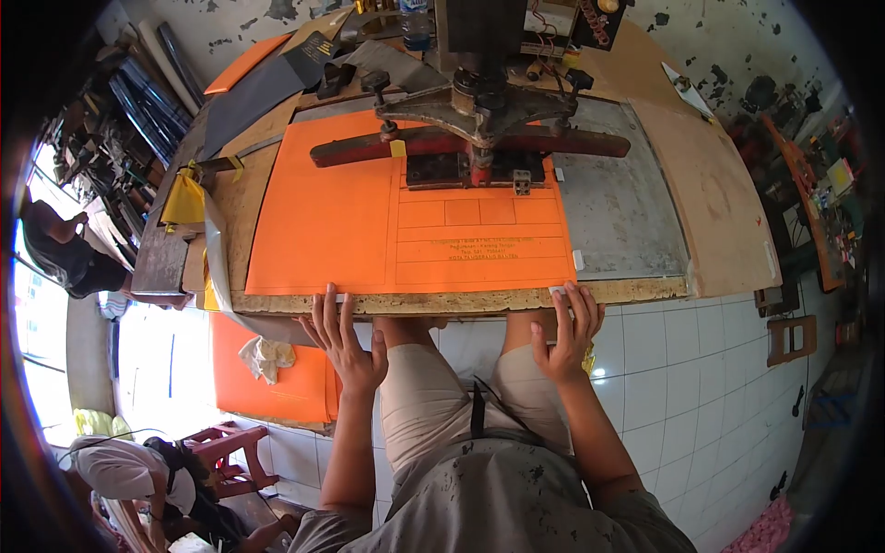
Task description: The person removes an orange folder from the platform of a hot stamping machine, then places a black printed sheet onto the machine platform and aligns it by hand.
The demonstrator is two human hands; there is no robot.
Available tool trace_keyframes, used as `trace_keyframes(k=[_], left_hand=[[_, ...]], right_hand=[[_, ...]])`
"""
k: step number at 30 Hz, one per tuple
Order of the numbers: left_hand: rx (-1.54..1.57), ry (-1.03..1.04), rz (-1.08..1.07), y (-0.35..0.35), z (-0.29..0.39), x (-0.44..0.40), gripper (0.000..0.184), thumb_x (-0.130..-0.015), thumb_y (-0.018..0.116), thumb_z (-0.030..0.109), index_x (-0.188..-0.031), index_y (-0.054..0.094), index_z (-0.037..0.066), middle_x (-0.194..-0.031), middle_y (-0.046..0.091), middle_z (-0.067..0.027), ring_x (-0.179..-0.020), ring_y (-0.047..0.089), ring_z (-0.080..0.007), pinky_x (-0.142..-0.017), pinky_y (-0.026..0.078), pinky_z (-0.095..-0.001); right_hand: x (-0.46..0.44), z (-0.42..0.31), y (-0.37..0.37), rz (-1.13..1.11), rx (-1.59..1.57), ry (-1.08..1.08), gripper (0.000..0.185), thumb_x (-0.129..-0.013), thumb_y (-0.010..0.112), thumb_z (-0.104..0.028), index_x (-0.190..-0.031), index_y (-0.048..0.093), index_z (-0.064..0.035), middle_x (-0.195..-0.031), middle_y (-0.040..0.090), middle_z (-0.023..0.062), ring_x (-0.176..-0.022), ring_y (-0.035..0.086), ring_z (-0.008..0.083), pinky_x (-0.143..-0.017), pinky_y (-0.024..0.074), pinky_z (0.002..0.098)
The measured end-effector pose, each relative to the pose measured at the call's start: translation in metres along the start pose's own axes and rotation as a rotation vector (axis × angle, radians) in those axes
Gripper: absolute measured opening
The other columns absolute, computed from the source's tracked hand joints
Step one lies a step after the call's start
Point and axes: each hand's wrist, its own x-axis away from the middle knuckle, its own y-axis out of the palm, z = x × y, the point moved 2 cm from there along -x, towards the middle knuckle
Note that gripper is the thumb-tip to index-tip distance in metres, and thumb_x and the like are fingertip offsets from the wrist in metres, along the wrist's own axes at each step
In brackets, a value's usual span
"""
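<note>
A large orange sheet (323, 212) with printed lines and gold lettering lies flat on the press bed, its right part reaching under the press head (475, 169). My left hand (348, 348) rests at the bed's front edge, fingers stretched out, its fingertips by the sheet's lower edge. Near the sheet's lower right corner, my right hand (567, 339) also lies with fingers spread against the front edge. Small white pieces sit at both sets of fingertips and along the sheet's right side. Neither hand grips anything that I can see.
A metal plate (613, 217) shows to the right of the sheet. Yellow foil (187, 198) hangs at the left. Below it lies a stack of orange sheets (277, 378) with a crumpled cloth (267, 357). Two other people are at the left, one near a red stool (235, 456).
</note>
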Motion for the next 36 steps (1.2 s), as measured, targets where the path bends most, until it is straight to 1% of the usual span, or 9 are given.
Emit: trace_keyframes(k=[2, 14, 17, 20, 23, 25, 28, 32, 36], left_hand=[[-0.011, 0.002, -0.007, -0.001, 0.001, 0.0, 0.064, -0.106, 0.041, 0.046, -0.158, 0.042, 0.009, -0.165, 0.04, -0.0199, -0.157, 0.028, -0.0422, -0.127, 0.006, -0.0644], [0.019, -0.006, 0.02, -0.007, 0.006, -0.003, 0.063, -0.104, 0.045, 0.045, -0.156, 0.044, 0.01, -0.164, 0.042, -0.0166, -0.155, 0.031, -0.0388, -0.128, 0.006, -0.0634], [0.016, -0.039, 0.001, -0.015, 0.011, -0.007, 0.062, -0.104, 0.046, 0.045, -0.155, 0.045, 0.01, -0.163, 0.043, -0.016, -0.156, 0.032, -0.037, -0.128, 0.006, -0.0627], [0.025, 0.012, 0.072, -0.026, 0.029, -0.024, 0.058, -0.103, 0.05, 0.04, -0.152, 0.051, 0.009, -0.16, 0.047, -0.0167, -0.153, 0.036, -0.0365, -0.127, 0.01, -0.0635], [0.171, 0.128, -0.23, -0.029, 0.059, -0.062, 0.055, -0.102, 0.056, 0.037, -0.148, 0.055, 0.007, -0.156, 0.05, -0.0187, -0.149, 0.042, -0.038, -0.126, 0.017, -0.0623], [0.308, 0.198, -0.384, -0.013, 0.082, -0.088, 0.059, -0.1, 0.062, 0.041, -0.146, 0.057, 0.003, -0.154, 0.051, -0.0206, -0.146, 0.044, -0.0413, -0.125, 0.024, -0.0578], [0.296, 0.302, -0.422, 0.03, 0.105, -0.108, 0.07, -0.101, 0.061, 0.05, -0.148, 0.053, -0.001, -0.157, 0.047, -0.0232, -0.148, 0.04, -0.0423, -0.126, 0.027, -0.0532], [0.187, 0.287, -0.429, 0.066, 0.12, -0.13, 0.081, -0.1, 0.059, 0.059, -0.151, 0.049, -0.005, -0.161, 0.042, -0.0266, -0.152, 0.036, -0.0419, -0.126, 0.027, -0.0527], [0.152, 0.263, -0.47, 0.073, 0.122, -0.135, 0.088, -0.097, 0.06, 0.064, -0.152, 0.049, -0.004, -0.162, 0.04, -0.0269, -0.153, 0.034, -0.0411, -0.126, 0.027, -0.053]], right_hand=[[-0.003, -0.002, -0.004, -0.015, -0.005, 0.002, 0.055, -0.102, 0.058, -0.037, -0.148, 0.057, -0.0074, -0.156, 0.052, 0.014, -0.148, 0.04, 0.0365, -0.127, 0.0117, 0.0547], [-0.008, -0.006, -0.023, -0.105, -0.051, 0.009, 0.059, -0.099, 0.06, -0.034, -0.151, 0.053, -0.0073, -0.16, 0.047, 0.015, -0.15, 0.04, 0.0358, -0.125, 0.017, 0.0547], [-0.01, -0.005, -0.026, -0.108, -0.095, 0.002, 0.059, -0.099, 0.059, -0.034, -0.151, 0.054, -0.0072, -0.16, 0.047, 0.0146, -0.15, 0.04, 0.0358, -0.125, 0.0177, 0.0553], [-0.01, -0.005, -0.028, -0.114, -0.123, -0.003, 0.058, -0.099, 0.058, -0.034, -0.15, 0.054, -0.007, -0.16, 0.048, 0.0143, -0.15, 0.04, 0.0363, -0.125, 0.0186, 0.0557], [-0.01, -0.006, -0.029, -0.108, -0.123, -0.002, 0.057, -0.1, 0.057, -0.035, -0.15, 0.054, -0.0066, -0.159, 0.048, 0.0142, -0.15, 0.04, 0.0365, -0.124, 0.0191, 0.0557], [-0.009, -0.006, -0.025, -0.085, -0.119, -0.001, 0.057, -0.1, 0.057, -0.035, -0.149, 0.054, -0.0064, -0.159, 0.048, 0.0143, -0.15, 0.04, 0.0366, -0.124, 0.0192, 0.0558], [-0.009, -0.007, -0.025, -0.087, -0.122, 0.01, 0.057, -0.1, 0.056, -0.036, -0.149, 0.055, -0.0062, -0.159, 0.048, 0.0143, -0.15, 0.039, 0.0366, -0.124, 0.0192, 0.056], [-0.01, -0.005, -0.029, -0.115, -0.129, 0.004, 0.057, -0.1, 0.057, -0.035, -0.149, 0.055, -0.0062, -0.159, 0.048, 0.0141, -0.15, 0.04, 0.0361, -0.124, 0.0193, 0.055], [-0.009, -0.002, -0.031, -0.147, -0.138, -0.009, 0.057, -0.1, 0.057, -0.034, -0.149, 0.054, -0.0047, -0.16, 0.047, 0.015, -0.151, 0.039, 0.0364, -0.125, 0.0178, 0.0558]])
